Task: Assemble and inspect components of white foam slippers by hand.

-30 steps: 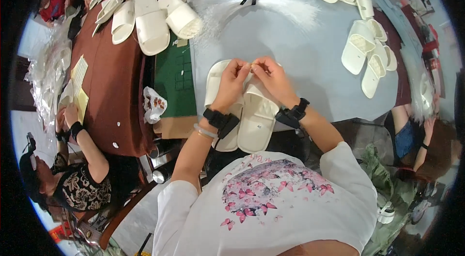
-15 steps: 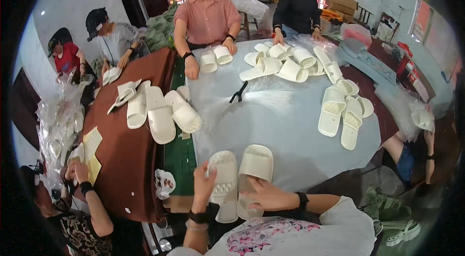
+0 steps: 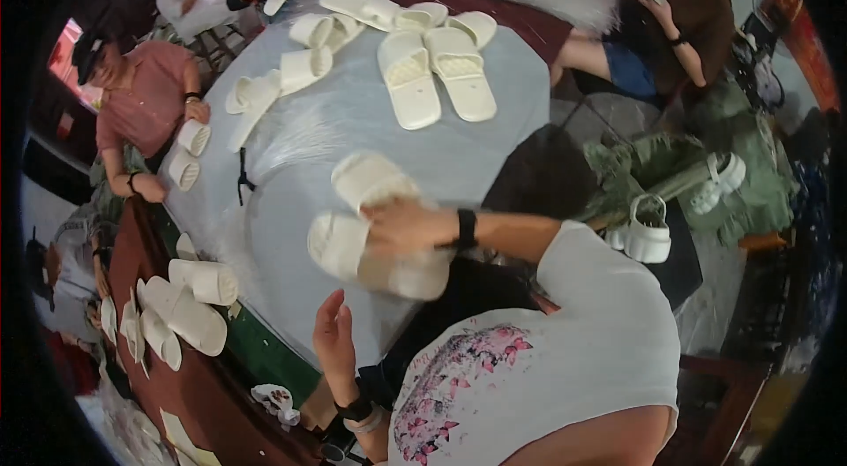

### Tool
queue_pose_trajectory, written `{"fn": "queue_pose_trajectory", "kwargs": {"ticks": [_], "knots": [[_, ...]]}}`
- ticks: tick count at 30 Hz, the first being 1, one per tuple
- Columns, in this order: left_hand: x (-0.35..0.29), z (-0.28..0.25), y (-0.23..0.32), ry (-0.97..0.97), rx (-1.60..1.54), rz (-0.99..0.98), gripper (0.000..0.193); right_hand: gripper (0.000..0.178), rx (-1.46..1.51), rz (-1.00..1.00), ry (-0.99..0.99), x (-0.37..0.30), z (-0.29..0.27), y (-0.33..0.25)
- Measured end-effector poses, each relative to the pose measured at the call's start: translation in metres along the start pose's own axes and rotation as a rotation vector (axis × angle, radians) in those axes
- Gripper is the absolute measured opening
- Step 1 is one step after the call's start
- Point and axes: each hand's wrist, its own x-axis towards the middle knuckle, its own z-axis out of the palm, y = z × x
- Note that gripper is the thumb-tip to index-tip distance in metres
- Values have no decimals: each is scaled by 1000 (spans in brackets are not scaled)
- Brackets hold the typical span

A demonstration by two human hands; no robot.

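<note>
Okay, head view: right hand point(image 3: 408, 226) over a pair of cream slippers point(image 3: 369, 176), left hand point(image 3: 333, 347) raised and free.
Slippers side by side on the grey-covered table point(image 3: 287, 223), just off frame centre toward 9 o'clock; right fingers motion-blurred across them, can't tell how far open or if gripping. Left hand at 7 o'clock from the pair, apart from it, fingers fairly straight and extended, nothing held. From the pair: black tie point(image 3: 244, 176) at 10 o'clock, more slippers point(image 3: 412, 100) at 12 to 1, slipper cluster point(image 3: 190, 316) on brown cloth point(image 3: 198, 400) at 8, white clogs point(image 3: 648, 241) at 3.
</note>
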Motion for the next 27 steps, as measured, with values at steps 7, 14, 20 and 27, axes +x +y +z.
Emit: {"fn": "queue_pose_trajectory", "kwargs": {"ticks": [7,14,20,27], "knots": [[8,25,18,-115,269,83,29,22,-198,563,511,-28,-73,97],[1,4,8,81,237,-166,32,21,106,824,965,-192,-129,75],[16,-10,11,122,288,-146,28,19,220,1120,1266,-266,-104,67],[55,-96,10,277,566,58,42,20,573,915,846,-172,-49,43]]}}
